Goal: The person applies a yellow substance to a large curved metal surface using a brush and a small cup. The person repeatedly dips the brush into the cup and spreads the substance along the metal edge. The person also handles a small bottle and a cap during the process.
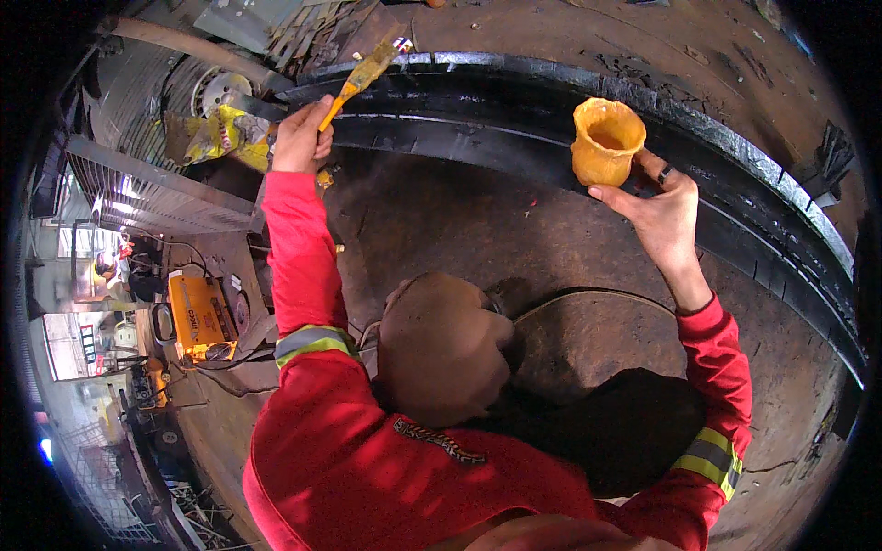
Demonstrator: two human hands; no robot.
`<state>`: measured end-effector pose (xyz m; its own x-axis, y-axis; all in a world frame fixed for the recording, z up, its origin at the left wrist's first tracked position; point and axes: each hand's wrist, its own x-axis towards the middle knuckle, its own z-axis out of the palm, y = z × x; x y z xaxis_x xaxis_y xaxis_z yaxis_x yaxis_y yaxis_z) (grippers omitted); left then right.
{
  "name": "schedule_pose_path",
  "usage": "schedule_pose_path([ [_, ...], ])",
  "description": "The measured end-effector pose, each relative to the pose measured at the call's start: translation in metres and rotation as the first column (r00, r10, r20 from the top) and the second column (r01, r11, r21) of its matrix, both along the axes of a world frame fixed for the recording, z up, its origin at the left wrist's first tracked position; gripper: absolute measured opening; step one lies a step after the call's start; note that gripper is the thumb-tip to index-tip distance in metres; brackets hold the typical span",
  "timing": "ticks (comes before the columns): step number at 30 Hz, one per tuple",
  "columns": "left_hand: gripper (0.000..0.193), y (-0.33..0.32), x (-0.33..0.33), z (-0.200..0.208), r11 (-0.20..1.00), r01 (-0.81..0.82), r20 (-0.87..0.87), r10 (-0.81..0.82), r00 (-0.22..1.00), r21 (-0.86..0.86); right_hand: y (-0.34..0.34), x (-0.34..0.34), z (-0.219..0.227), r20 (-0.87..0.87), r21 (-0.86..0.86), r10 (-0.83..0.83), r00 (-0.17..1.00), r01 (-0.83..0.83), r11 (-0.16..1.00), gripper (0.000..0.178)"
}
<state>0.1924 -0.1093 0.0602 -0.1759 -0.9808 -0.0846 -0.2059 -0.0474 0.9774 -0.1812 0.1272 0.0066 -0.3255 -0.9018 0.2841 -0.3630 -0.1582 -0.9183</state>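
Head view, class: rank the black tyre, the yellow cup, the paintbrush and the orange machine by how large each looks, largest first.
1. Black tyre, arcing across the picture.
2. Orange machine and yellow cup look alike in size; the cup is nearer the camera, so I won't rank them.
3. Paintbrush, long but thin, in the left hand; the right hand holds the cup.

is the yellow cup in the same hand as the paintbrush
No, the lumpy yellow-orange cup is held by the right hand, while the left hand grips the yellow-handled paintbrush.

Open room between left hand (299, 138) and right hand (663, 213); blocked just beyond both by curved black band (514, 101); clutter left of left hand.
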Motion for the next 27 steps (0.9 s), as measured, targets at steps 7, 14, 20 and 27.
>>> schedule_pose_path([
  [7, 0.027, -0.013, 0.0, -0.061, 0.992, -0.084, 0.431, 0.118, 0.895, -0.096, 0.0, 0.0, 0.001, 0.006, -0.009, 0.014, 1.0, -0.013, 1.0, 0.058],
  [14, 0.036, -0.031, -0.043, -0.095, 0.908, -0.013, 0.768, 0.362, 0.529, -0.42, 0.005, -0.003, 0.007, -0.019, -0.039, -0.045, 0.999, 0.045, 0.998, 0.055],
  [20, 0.033, 0.0, -0.072, -0.109, 0.821, 0.025, 0.653, 0.434, 0.621, -0.57, 0.013, -0.016, 0.005, 0.102, -0.056, -0.052, 0.993, 0.058, 0.997, 0.052],
  [27, 0.023, 0.058, -0.153, -0.111, 0.764, 0.199, 0.651, 0.347, 0.675, -0.614, 0.021, -0.028, 0.011, 0.139, -0.061, -0.106, 0.985, 0.115, 0.991, 0.052],
])
